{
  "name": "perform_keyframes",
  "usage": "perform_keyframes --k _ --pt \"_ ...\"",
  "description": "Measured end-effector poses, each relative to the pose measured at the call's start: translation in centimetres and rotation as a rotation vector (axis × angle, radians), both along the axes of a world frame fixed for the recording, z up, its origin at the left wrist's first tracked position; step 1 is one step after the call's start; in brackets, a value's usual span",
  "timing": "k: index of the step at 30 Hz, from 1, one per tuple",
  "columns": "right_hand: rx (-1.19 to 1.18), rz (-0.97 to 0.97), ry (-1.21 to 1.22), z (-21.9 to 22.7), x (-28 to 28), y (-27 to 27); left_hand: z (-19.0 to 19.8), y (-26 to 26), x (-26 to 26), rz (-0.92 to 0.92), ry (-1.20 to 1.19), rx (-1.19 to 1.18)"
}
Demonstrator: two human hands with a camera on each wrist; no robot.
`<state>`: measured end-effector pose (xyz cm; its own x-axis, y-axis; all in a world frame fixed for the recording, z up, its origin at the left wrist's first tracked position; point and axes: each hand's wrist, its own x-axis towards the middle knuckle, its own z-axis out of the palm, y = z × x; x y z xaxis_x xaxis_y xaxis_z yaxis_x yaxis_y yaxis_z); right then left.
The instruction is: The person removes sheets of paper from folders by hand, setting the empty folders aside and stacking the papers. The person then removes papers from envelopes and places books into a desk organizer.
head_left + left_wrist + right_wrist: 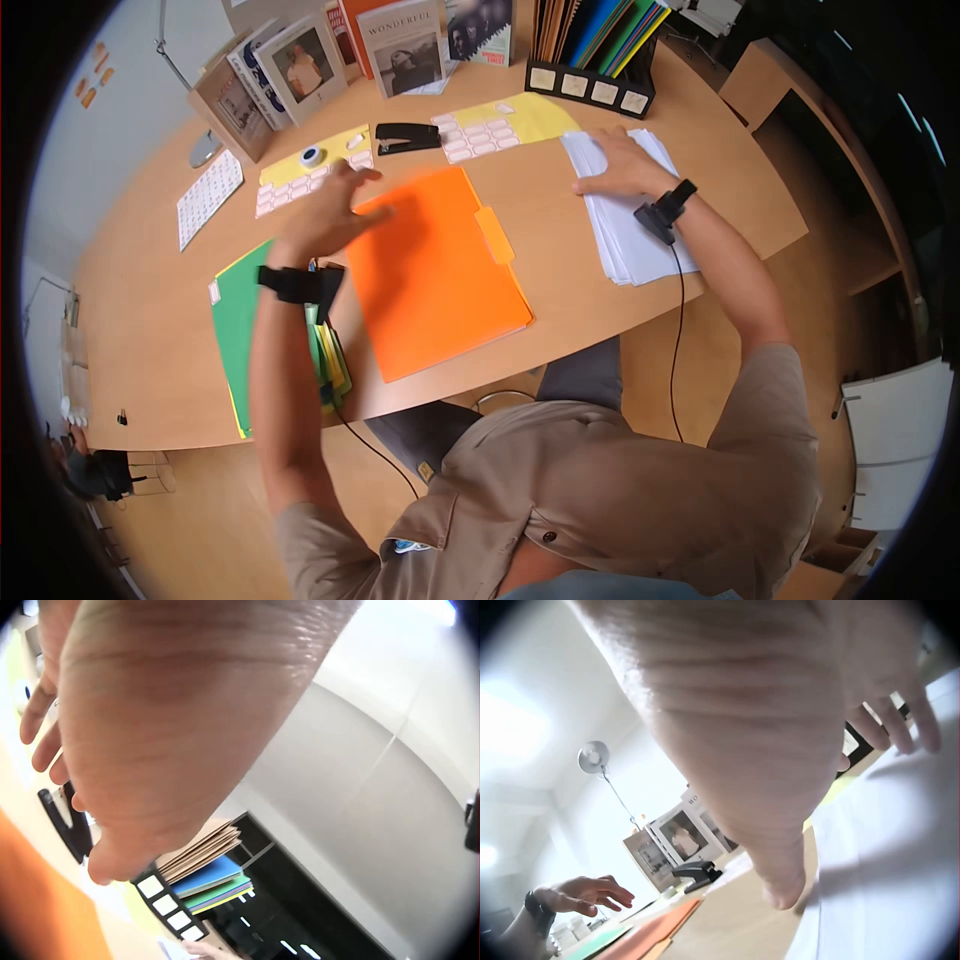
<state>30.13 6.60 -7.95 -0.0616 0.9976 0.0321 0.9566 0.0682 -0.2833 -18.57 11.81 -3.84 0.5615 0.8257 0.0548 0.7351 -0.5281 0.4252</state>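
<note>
Though partly in shadow, bright orange folder (435, 285)

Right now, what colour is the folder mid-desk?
The folder is orange; the head view shows it best.

1. Under my right hand (622, 165), a stack of white paper (628, 235) lies flat toward the desk's (560, 250) right corner, its sheets slightly staggered.
2. Nearest my left hand (325, 215), an orange file folder (440, 280) lies flat and closed, tab (494, 236) on its right side, bottom roughly along the desk's near edge.
</note>
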Motion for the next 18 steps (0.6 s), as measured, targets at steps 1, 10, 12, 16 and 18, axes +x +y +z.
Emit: perform_keyframes --k 1,10,12,16,18 --pt "0.012 -0.031 -0.047 -1.4 0.0 0.7 -1.6 0.9 0.6 -0.030 0.071 0.022" --pt "0.224 0.033 0.025 2.1 -4.7 -0.2 -5.7 1.0 2.1 0.061 0.066 0.065" --pt "0.108 0.107 0.318 4.2 -9.0 -1.6 -5.8 1.1 2.1 0.074 -0.021 0.005" --pt "-0.017 0.137 0.536 1.6 -14.5 -1.7 -6.0 1.1 2.1 0.077 -0.054 -0.011" --pt "-0.007 0.097 0.622 -0.8 -15.8 -1.0 -6.6 1.1 2.0 0.064 -0.157 0.038"
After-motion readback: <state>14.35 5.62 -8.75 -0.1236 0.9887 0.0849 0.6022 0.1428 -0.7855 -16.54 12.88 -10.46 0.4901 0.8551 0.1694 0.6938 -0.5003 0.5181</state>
